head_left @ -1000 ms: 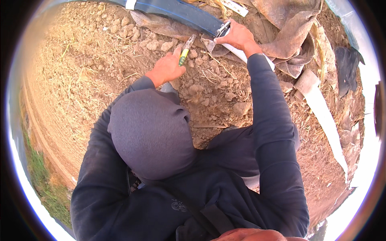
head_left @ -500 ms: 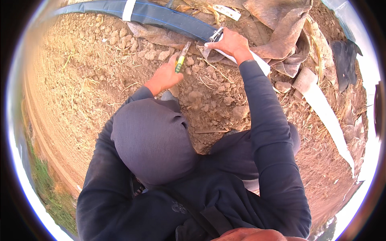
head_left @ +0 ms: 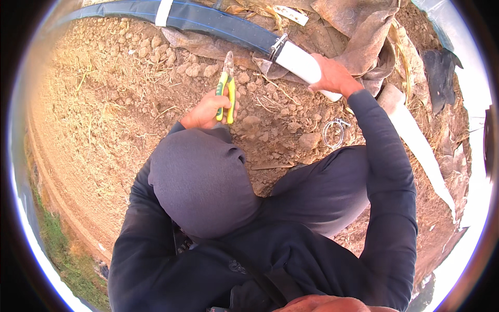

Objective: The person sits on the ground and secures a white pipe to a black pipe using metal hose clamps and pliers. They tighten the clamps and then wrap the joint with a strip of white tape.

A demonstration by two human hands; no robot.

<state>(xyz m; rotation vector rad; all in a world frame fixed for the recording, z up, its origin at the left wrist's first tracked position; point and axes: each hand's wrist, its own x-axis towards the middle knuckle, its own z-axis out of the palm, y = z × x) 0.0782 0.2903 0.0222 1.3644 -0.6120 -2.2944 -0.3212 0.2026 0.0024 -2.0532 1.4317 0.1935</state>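
Note:
My left hand (head_left: 210,108) is closed around the yellow-and-green handles of a pair of pliers (head_left: 228,86), whose metal jaws point away from me, just above the soil. My right hand (head_left: 332,74) wraps over a white pipe (head_left: 299,61) near its right end. The pipe's left end runs into a flat black hose (head_left: 228,28) with thin blue lines. Around that joint sits a metal hose clamp (head_left: 279,46). A second, loose clamp ring (head_left: 333,134) lies on the ground near my right knee.
Crumpled brown cloth (head_left: 364,39) lies behind the pipe. To the right are a long white strip (head_left: 418,140) and a black piece of sheeting (head_left: 440,80). A white band (head_left: 163,13) crosses the hose. Clods and dry straw cover the soil (head_left: 125,104).
My right hand has left the clamp and slid right along the pipe, uncovering it. The pliers have turned more upright in my left hand. The loose clamp ring has come into sight.

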